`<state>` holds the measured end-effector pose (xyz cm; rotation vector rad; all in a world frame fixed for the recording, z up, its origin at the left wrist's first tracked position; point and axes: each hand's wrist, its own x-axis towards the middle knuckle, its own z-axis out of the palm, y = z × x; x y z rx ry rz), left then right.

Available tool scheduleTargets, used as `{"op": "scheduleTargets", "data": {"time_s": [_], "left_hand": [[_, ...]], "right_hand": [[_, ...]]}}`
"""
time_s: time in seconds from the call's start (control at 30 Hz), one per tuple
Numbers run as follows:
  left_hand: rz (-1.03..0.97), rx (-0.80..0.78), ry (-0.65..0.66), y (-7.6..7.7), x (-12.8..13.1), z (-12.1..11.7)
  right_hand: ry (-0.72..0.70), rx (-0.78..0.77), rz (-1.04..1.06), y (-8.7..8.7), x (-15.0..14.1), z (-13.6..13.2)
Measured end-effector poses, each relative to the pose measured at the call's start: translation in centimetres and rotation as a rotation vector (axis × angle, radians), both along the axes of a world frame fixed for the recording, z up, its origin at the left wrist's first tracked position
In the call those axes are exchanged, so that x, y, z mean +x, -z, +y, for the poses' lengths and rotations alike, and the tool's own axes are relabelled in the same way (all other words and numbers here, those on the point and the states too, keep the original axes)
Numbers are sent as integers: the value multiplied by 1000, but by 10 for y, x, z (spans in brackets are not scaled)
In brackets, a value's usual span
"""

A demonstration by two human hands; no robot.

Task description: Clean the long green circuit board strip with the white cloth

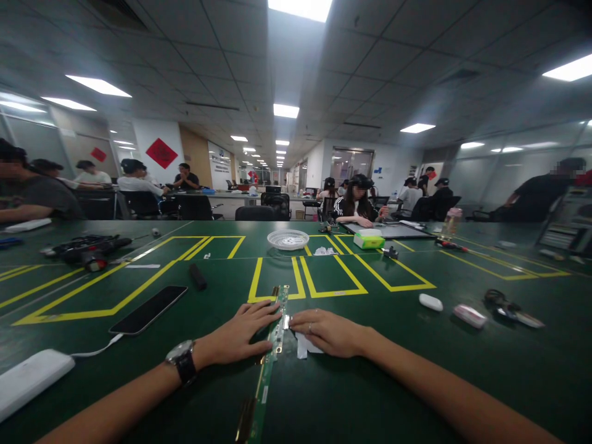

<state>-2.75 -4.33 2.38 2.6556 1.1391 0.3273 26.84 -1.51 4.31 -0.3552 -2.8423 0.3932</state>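
Note:
A long, narrow green circuit board (265, 385) runs away from me along the table, with gold-coloured strips at its left edge. My left hand (235, 333), a watch at its wrist, lies on the board with its fingers stretched and apart, holding it down flat. My right hand (326, 332) is at the board's right edge, fingers together and bent down. A piece of white tissue (303, 347) sticks out from beneath that hand, and a pale, shiny bit shows at its fingertips. The palm hides the rest of the tissue.
Left of the board are a phone (150, 309) on a cable, a white power bank (32, 382) and a black stick-like object (197, 277). Ahead stand a white basket (287, 239) and a green tissue pack (369, 239). A white case (430, 302) lies right. A person (356, 203) sits opposite.

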Motion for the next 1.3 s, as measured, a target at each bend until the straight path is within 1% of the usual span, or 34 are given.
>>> {"op": "scheduleTargets", "data": {"time_s": [0.13, 0.23, 0.3, 0.37, 0.43, 0.5, 0.6, 0.67, 0.7, 0.77, 0.83, 0.93, 0.97, 1.03, 1.13, 1.3], "left_hand": [[-18, 5, -1, -2, 2, -3], [-66, 18, -22, -3, 4, -5], [-65, 20, -39, -2, 4, -5], [-53, 26, -35, -1, 3, -5], [-65, 37, -29, 1, 3, -4], [-110, 58, -59, 4, 2, -3], [-179, 111, -145, 8, 1, -1], [-194, 148, -182, 11, 1, 0], [-196, 162, -193, 11, 1, 1], [-202, 180, -210, 11, 1, 1], [-211, 183, -218, 8, 2, 0], [-222, 168, -224, 4, 3, -2], [-223, 164, -227, 4, 3, -3], [-224, 159, -230, 3, 2, -2], [-219, 168, -228, 5, 2, -1], [-197, 181, -233, 7, 2, 1]], "right_hand": [[17, 9, -15, -2, -2, 1], [26, -6, -32, -9, -4, 6], [15, -24, -37, -14, -7, 10], [6, -7, -34, -18, -12, 13], [12, 49, -2, -17, -17, 13], [-2, 96, 29, -14, -23, 10], [-77, 102, 12, -7, -29, 5], [-71, 97, -13, -4, -28, 6], [-35, 98, -21, -2, -26, 8], [84, 108, -27, 2, -20, 18], [266, 120, -25, 8, -10, 32], [609, 139, -44, 17, 10, 56], [697, 146, -50, 19, 19, 64], [823, 155, -58, 22, 35, 76], [905, 158, -79, 24, 52, 88], [883, 154, -130, 29, 57, 93]]}}
